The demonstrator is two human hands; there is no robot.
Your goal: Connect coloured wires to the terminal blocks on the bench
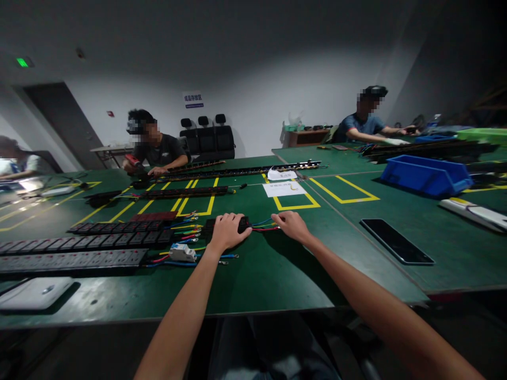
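Note:
My left hand (pixel 228 231) lies over a black socket block (pixel 243 225), its fingers curled on top and the thumb along the near side. Blue, green and red wires (pixel 261 228) run out from the block's right end. Their far ends reach my right hand (pixel 292 227), which is closed in a pinch around them; the fingertips partly hide the tips. Left of my left hand are long black socket strips (pixel 75 243) with coloured wires and ring terminals. A small white-grey breaker (pixel 182 252) sits on the wires of the nearest strip (pixel 79 260).
A phone (pixel 397 241) lies to the right, near a blue bin (pixel 425 175). Paper sheets (pixel 283 189) lie beyond my hands on the green table (pixel 253 285). A white device (pixel 37 293) rests at the left front edge. Co-workers (pixel 158 150) sit across the table.

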